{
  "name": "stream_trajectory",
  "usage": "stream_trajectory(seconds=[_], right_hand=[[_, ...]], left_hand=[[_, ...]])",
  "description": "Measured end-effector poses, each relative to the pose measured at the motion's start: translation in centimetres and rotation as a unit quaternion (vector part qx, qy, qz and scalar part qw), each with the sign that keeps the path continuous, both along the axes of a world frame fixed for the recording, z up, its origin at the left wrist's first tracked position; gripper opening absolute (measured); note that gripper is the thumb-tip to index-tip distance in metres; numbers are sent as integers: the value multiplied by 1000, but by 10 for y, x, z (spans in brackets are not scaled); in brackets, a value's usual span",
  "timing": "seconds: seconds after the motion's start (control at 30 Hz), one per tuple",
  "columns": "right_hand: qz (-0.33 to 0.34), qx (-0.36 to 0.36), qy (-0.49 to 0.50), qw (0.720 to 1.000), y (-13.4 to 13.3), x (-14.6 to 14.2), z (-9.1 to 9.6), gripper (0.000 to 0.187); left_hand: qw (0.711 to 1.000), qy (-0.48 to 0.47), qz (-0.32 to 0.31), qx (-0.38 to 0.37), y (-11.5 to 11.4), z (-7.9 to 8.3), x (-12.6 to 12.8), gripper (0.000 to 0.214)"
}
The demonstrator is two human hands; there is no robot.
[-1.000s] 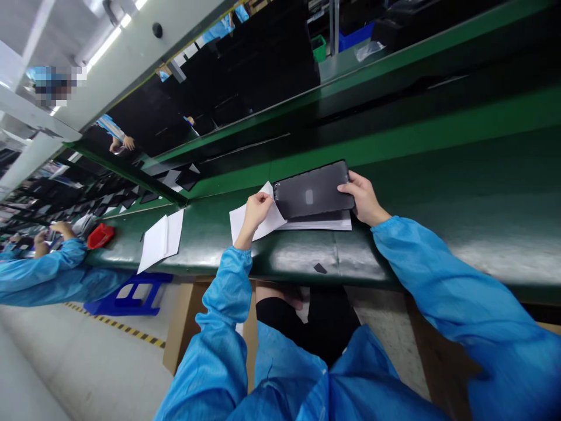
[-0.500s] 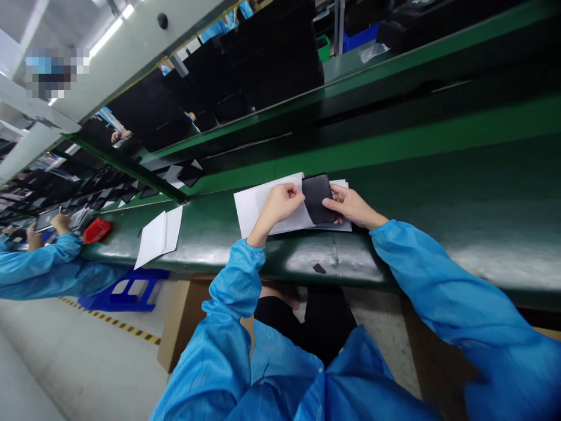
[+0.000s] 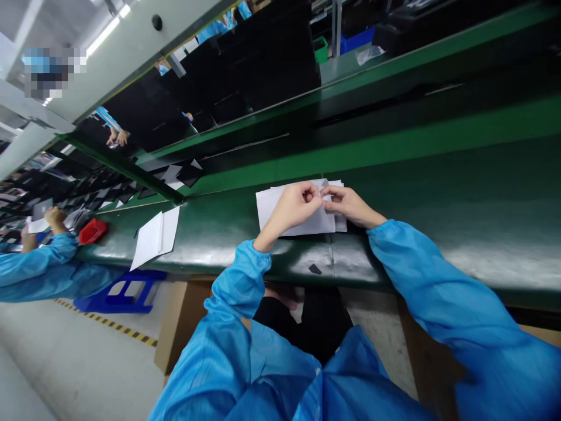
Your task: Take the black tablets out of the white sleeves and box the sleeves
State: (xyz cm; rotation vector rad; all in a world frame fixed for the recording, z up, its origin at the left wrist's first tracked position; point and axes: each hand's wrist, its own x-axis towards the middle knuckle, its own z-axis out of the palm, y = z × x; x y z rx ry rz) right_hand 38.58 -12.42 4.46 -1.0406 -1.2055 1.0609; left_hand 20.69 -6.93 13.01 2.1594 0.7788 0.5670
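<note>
In front of me a flat white sleeve (image 3: 274, 209) lies on the green bench, on top of other white sheets (image 3: 340, 225) that stick out at its right. My left hand (image 3: 300, 206) is closed in a pinch at the sleeve's right end, its wrist over the sleeve. Facing it, my right hand (image 3: 348, 206) also pinches at that end, the fingertips of both hands nearly meeting. The black flat panel is out of sight; the sleeve covers where it was.
Left on the green bench (image 3: 219, 234) lie more white sleeves (image 3: 151, 237), near a green post (image 3: 127, 169). A small dark scrap (image 3: 315, 269) is at the front edge. Further left, a co-worker's blue sleeve (image 3: 52, 257) reaches past a red bin (image 3: 93, 231).
The white sleeve and my left hand have moved right, and the black panel has gone from view under the white. My right hand's fingers have shifted from the panel to the sleeve's end.
</note>
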Motion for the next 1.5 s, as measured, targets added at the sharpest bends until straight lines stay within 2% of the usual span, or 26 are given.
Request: stream_trajectory(seconds=[0.1,0.17,0.23,0.3,0.37,0.5,0.63,0.73,0.83,0.9,1.0,1.07,1.13,1.23,1.3,1.37,1.43,1.5], right_hand=[[-49,-15,61,997,2,-1,-1,50],[-117,-13,88,989,5,0,-2,48],[-192,-17,106,975,8,3,-5,46],[-249,-27,121,961,11,7,-9,44],[-277,-36,123,952,13,9,-13,43],[-268,-49,79,959,12,10,-20,38],[-246,-82,-2,966,9,18,-20,31],[-280,-118,-33,952,6,27,-15,23],[-333,-141,-90,928,3,33,-13,27],[-337,-146,-177,913,2,35,-16,35],[-307,-163,-275,897,0,37,-24,56],[-301,-170,-287,894,0,36,-30,65],[-307,-148,-270,900,2,34,-34,71],[-323,-48,-210,922,5,28,-35,80],[-337,32,-177,924,6,24,-33,87],[-345,75,-172,920,5,22,-29,94],[-327,64,-193,923,3,20,-25,101],[-295,30,-214,931,2,18,-20,106]], left_hand=[[997,5,8,82,8,-12,-15,10],[984,12,81,160,20,-26,-37,9],[964,24,179,197,36,-42,-63,20],[953,33,250,165,50,-60,-89,31],[958,41,271,91,60,-77,-107,39],[969,45,243,-20,66,-98,-115,53],[970,42,223,-82,70,-99,-98,60],[973,89,204,-67,74,-91,-85,56],[968,152,196,-22,75,-81,-75,50],[963,180,201,-19,74,-75,-68,51],[963,183,199,-18,70,-75,-56,55],[967,156,200,-11,68,-81,-50,60],[976,89,199,-26,70,-91,-47,66],[976,-84,165,-113,79,-105,-46,75],[959,-202,119,-160,86,-111,-48,83],[942,-279,86,-166,91,-113,-49,87],[937,-303,74,-154,95,-114,-50,82],[943,-288,61,-158,96,-115,-50,71]])
